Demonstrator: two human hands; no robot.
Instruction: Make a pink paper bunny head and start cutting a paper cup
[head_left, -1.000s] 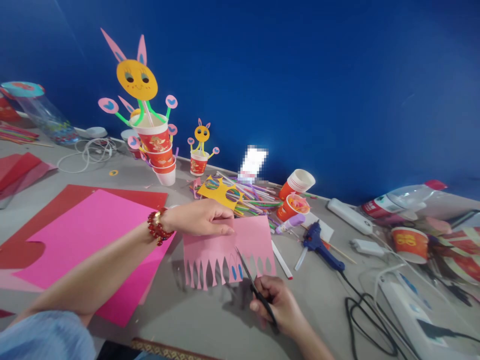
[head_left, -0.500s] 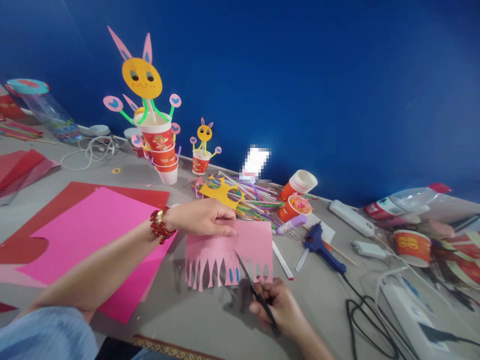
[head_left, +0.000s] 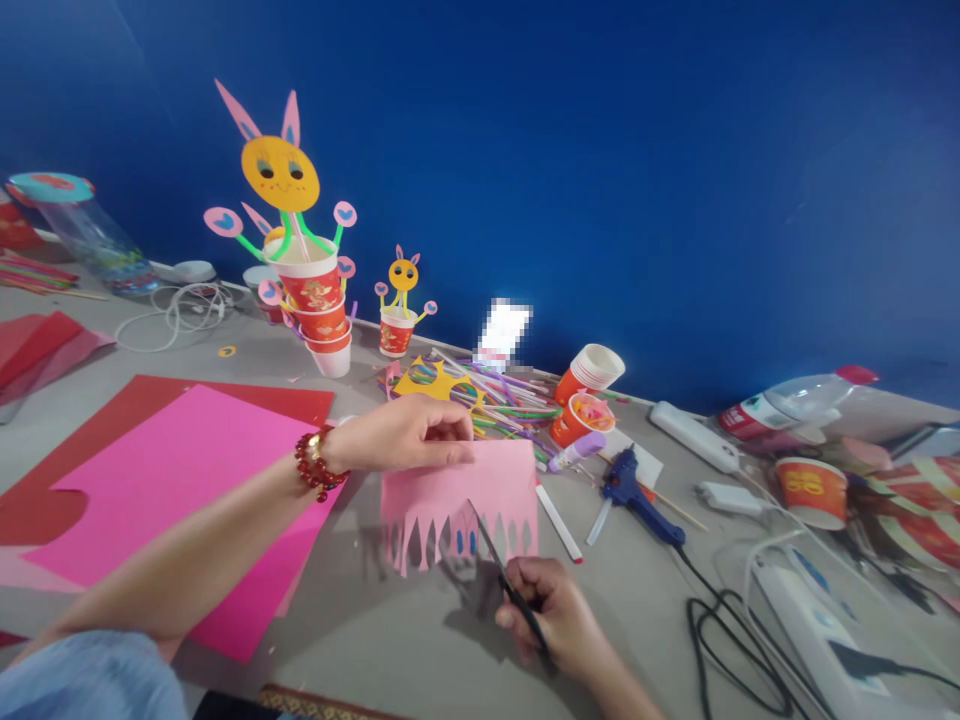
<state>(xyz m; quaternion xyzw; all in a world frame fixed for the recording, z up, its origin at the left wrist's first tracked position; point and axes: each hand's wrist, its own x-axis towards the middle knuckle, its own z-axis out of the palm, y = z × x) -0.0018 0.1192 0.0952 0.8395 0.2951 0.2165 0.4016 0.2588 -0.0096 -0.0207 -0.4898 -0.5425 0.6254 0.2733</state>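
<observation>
My left hand (head_left: 420, 432), with a red bead bracelet (head_left: 313, 464) at the wrist, pinches the top edge of a pink sheet of paper (head_left: 495, 480). Pointed notches run along the sheet's lower edge. Two blue ovals (head_left: 466, 543) are drawn on the strips near the middle. Black-handled scissors (head_left: 525, 610) are in my right hand (head_left: 559, 610), below the sheet. Their blades reach up into the paper just beside the blue ovals. How far the blades are apart is hard to make out.
Bright pink and red sheets (head_left: 187, 480) lie at left. Stacked cups with a rabbit figure (head_left: 311, 290) stand behind. Coloured sticks (head_left: 510, 395) lie beyond the paper. A blue glue gun (head_left: 637, 495) with its cord, a white power strip (head_left: 810, 625) and a plastic bottle (head_left: 795, 400) are at right.
The pink sheet has tilted and turned a little in my left hand, its right edge shifting left. My right hand and the scissors stay close to the same place. The whole view has shifted slightly.
</observation>
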